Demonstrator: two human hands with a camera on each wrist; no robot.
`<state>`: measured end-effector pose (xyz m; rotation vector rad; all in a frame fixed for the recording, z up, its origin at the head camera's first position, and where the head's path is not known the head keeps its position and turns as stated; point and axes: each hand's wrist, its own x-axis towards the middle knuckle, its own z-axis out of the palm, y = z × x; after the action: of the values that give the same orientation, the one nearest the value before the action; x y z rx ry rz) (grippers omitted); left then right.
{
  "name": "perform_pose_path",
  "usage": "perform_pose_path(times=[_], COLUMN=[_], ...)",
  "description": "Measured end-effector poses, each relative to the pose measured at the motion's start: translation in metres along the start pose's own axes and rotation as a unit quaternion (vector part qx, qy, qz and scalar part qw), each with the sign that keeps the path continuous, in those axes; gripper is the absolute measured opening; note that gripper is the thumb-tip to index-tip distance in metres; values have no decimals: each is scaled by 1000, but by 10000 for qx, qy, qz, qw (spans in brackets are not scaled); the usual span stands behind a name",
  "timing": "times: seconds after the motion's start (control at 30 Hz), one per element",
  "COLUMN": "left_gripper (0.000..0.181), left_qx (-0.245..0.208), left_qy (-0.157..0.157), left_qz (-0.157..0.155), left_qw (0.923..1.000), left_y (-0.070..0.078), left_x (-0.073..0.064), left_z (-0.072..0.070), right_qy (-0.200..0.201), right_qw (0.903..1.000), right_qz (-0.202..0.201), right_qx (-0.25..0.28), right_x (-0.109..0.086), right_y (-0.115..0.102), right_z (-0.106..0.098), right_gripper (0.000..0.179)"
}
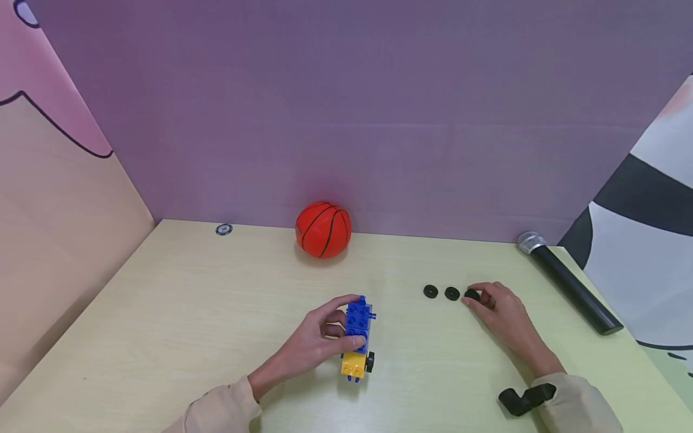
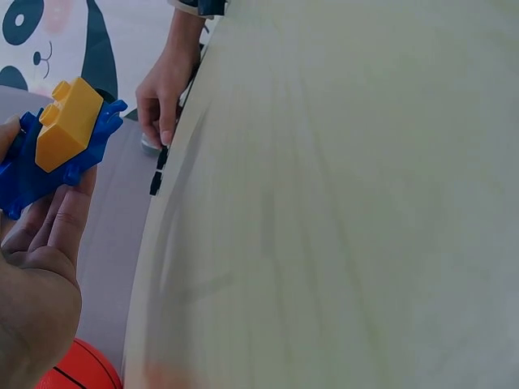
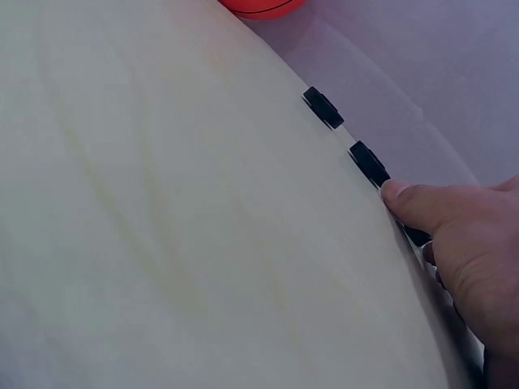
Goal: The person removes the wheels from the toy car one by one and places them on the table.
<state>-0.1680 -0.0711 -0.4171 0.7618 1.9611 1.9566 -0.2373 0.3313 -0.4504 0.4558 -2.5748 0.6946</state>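
Observation:
My left hand (image 1: 311, 340) grips a toy car (image 1: 357, 319) of blue and yellow building blocks, thumb on one side and fingers on the other. One black wheel (image 1: 370, 362) is fitted at the yellow end, on its right side. The left wrist view shows its sloped yellow block (image 2: 73, 126) on a blue base (image 2: 28, 178) with wheel pegs. To the right, my right hand (image 1: 506, 316) pinches a small black wheel (image 1: 473, 294) at the table surface between thumb and fingers. Two more black wheels, one farther left (image 1: 430, 291) and one nearer (image 1: 452, 293), lie flat in line with it.
A red ball with black lines (image 1: 323, 230) sits at the table's back edge by the purple panel (image 1: 379, 120). Back left lies a small round disc (image 1: 224, 229). A black microphone (image 1: 574, 288) lies along the right edge, beyond my right hand.

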Motion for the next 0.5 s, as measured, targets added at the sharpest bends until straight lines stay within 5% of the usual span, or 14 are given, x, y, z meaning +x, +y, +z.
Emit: perform_pose_path(times=[0.5], left_gripper=[65], left_qx=[39], left_qy=[22], left_qz=[-42], left_qw=[10000], left_y=[-1], left_x=[-1], left_z=[0], right_qy=[60], right_qw=[9999], right_qz=[-117], right_qx=[-49], right_x=[-2], right_y=[4], right_z=[3], right_gripper=[27])
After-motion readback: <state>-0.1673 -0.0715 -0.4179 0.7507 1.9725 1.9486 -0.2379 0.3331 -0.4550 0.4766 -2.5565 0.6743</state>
